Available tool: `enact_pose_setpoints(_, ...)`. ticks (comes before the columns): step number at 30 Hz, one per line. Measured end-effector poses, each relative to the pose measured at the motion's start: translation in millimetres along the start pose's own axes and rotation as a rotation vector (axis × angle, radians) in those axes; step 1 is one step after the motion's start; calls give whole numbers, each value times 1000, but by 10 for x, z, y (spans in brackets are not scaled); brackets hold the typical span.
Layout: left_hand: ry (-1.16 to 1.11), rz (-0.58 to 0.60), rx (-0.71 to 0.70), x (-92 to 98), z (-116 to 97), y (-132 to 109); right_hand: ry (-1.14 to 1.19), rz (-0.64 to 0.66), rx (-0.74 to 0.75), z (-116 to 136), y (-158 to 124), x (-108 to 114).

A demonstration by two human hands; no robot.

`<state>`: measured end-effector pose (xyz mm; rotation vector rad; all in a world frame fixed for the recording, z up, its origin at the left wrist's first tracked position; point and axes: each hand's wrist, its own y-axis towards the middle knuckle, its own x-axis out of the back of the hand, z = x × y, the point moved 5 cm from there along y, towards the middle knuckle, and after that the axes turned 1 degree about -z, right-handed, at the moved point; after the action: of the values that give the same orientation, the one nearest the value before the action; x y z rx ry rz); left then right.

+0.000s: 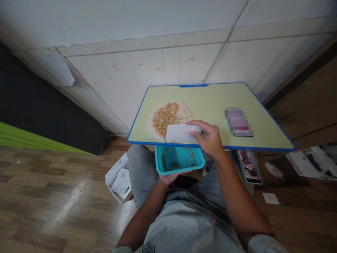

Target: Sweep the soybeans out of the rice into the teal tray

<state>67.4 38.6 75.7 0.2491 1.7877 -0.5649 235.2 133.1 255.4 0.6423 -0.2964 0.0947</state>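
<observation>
My right hand [209, 136] grips a flat white rectangular piece [181, 133], its long edge standing on the tabletop by the front rim. Just beyond it lies a pile of yellowish soybeans [163, 120] mixed with pale grains [185, 111] that look like rice. Below the table's front edge, a turquoise plastic tub [180, 171] rests on my left hand [170, 178], which supports it from beneath; most of those fingers are hidden. Scattered soybeans lie on the tub's floor.
The yellow-green table [210, 98] has a blue rim. A blurred-out rectangular item [239, 123] lies on its right side. White panelled wall [147, 66] stands behind. An open white box [120, 179] sits on the wooden floor at left, and a dark cabinet [47, 95] rises beyond it.
</observation>
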Motion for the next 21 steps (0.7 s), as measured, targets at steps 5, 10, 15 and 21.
enact_pose_setpoints(5, -17, -26, -21, 3, -6, 10, 31, -22, -21, -25, -10, 3)
enact_pose_setpoints(10, 45, -43, -19, -18, 6, 3, 37, -17, -31, 17, 0, -39)
enact_pose_setpoints(15, 71, -73, -42, -21, 1, -9, 45, 15, -45, 15, 2, -90)
enact_pose_setpoints(21, 58, -77, -46, -46, 6, -10, 41, -22, -49, -12, -12, -42)
